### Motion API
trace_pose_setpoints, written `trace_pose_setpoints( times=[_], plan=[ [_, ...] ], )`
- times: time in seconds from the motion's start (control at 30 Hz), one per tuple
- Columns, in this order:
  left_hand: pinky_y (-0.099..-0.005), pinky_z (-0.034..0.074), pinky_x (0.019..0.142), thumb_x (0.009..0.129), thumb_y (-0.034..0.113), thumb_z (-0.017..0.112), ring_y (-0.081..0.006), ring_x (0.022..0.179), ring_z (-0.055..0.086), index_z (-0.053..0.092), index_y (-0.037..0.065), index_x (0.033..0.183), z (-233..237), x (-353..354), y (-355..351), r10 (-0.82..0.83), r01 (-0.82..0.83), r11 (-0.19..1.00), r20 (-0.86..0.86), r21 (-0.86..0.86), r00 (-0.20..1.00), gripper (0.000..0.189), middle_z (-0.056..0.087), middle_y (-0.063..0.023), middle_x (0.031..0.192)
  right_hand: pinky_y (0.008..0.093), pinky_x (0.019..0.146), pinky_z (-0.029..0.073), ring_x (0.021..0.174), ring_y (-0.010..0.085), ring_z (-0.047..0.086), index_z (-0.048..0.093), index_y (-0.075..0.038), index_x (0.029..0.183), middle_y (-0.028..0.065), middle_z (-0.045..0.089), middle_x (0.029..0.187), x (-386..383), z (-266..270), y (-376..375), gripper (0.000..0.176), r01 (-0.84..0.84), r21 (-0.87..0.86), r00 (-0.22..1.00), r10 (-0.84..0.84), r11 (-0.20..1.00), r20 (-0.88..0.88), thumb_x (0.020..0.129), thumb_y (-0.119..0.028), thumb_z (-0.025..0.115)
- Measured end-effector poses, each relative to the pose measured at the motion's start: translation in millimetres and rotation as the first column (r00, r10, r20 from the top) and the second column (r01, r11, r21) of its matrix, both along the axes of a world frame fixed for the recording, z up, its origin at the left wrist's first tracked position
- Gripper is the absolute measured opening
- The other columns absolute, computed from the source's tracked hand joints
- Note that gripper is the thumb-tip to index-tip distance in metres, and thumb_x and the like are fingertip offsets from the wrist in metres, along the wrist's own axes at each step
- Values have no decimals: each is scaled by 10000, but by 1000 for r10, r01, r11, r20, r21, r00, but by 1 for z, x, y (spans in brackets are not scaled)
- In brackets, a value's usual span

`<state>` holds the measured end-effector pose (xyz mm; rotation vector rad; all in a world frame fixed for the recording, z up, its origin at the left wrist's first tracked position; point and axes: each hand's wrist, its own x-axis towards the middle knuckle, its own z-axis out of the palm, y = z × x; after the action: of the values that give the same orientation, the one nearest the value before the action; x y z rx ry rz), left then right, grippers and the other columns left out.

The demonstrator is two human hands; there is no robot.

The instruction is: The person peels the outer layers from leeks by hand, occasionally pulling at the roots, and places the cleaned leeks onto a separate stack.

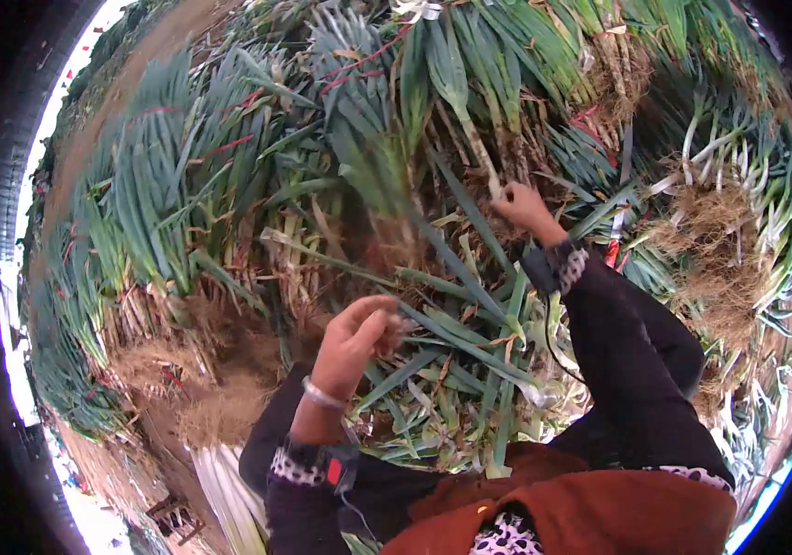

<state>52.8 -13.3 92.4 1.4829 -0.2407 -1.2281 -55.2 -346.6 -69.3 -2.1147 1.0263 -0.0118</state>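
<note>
My right hand [527, 211] is closed on the pale root end of a green onion [477, 148], whose leaves point up and away among the bundles. My left hand [354, 342], wearing a bracelet [324, 396], is held lower and to the left, above loose leaves. Its fingers are curled in against the thumb and blurred at the tips, so I cannot make out what is in them, if anything. Beneath and between both hands lies a heap of stripped green onion leaves [442, 356].
Tied bundles of green onions [151, 185] stand along the left and back. More bundles with tangled roots [720, 268] are at the right. Clean white stalks [229, 490] lie by my left knee. A thin dark cord [555, 347] hangs from my right sleeve.
</note>
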Motion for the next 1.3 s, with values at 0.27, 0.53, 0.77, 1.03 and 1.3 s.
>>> trace_pose_setpoints(
  times=[0.27,0.53,0.77,1.03,1.3],
  plan=[
    [-280,476,666,905,271,499,-149,762,589,541,53,1069,-83,-46,0,38,-45,999,-262,-22,964,276,617,-50,919,302,645,462,701,143,567,557,14,979,74,593,829,-95,102,268,339,-380,694,923,205,611,325,827,-286,597],
    [-228,427,500,900,214,505,-85,553,514,530,61,931,-79,-155,52,155,-159,987,-155,-14,976,158,582,-13,775,232,511,379,628,106,500,569,-17,1034,58,596,884,-82,63,211,572,107,833,946,-314,543,83,852,-545,444],
    [-213,349,442,914,283,493,-58,495,436,532,66,1020,-76,-169,62,312,-306,942,22,-137,950,245,516,17,695,254,539,421,644,92,525,592,9,882,25,583,776,-49,100,232,389,-35,724,908,-281,689,312,886,-369,497],
    [-245,282,401,950,440,266,-79,396,325,486,45,1119,-52,-157,69,-428,-496,585,-764,-641,482,482,368,20,584,280,734,469,844,124,582,544,-45,1112,22,614,932,-34,154,237,329,-428,901,726,-567,70,389,901,-295,512],
    [-355,428,809,891,568,280,-229,992,542,410,52,1287,-51,-97,47,93,-219,880,-300,-421,950,663,519,-149,1178,267,732,467,835,101,568,559,-34,1088,15,595,950,-24,157,213,315,-379,837,784,-344,395,518,859,-248,590]
  ],
)
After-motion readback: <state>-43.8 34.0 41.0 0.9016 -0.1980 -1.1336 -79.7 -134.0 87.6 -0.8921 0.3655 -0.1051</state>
